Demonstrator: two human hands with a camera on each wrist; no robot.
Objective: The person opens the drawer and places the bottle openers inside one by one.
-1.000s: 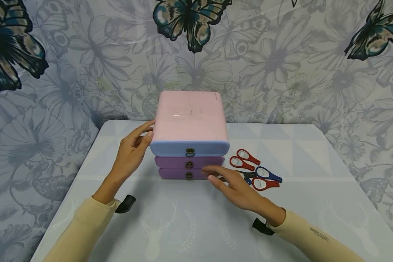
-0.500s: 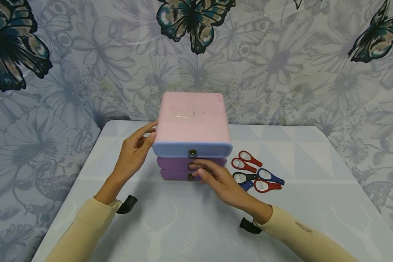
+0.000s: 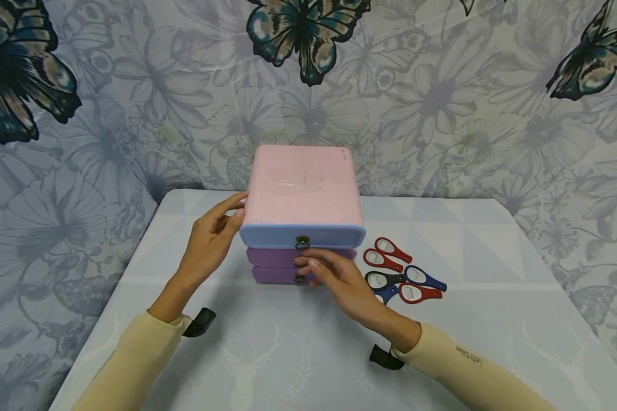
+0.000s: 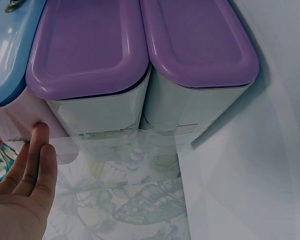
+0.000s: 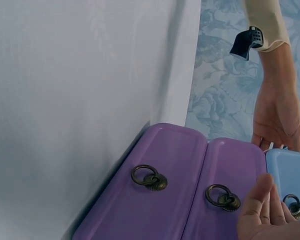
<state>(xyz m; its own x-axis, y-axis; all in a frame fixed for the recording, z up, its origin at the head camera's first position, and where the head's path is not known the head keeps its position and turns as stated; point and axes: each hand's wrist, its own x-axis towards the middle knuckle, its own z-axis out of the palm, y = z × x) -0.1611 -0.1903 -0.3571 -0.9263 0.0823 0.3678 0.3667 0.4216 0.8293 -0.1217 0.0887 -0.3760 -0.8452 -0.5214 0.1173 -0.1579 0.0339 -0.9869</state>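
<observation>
A small drawer unit with a pink top (image 3: 304,182) stands on the table, made of a blue front drawer (image 3: 272,236) over two purple drawers (image 3: 269,257). Each front carries a bronze ring pull (image 5: 222,197). My left hand (image 3: 205,240) rests its fingers against the unit's left side, at the pink top section (image 4: 20,115). My right hand (image 3: 347,285) hovers at the drawer fronts with fingers lightly bent, overlapping the middle ring pull in the head view. From the right wrist, that ring shows beside the fingertips with nothing around it.
Several pairs of scissors with red, blue and black handles (image 3: 415,293) lie right of the unit, close to my right hand. The pale patterned table (image 3: 468,240) meets a floral wall (image 3: 432,103) with butterfly pictures behind it.
My right hand has moved left along the purple fronts, from their right end to the middle ring pull. The left hand stays at the unit's side. The drawers look unchanged.
</observation>
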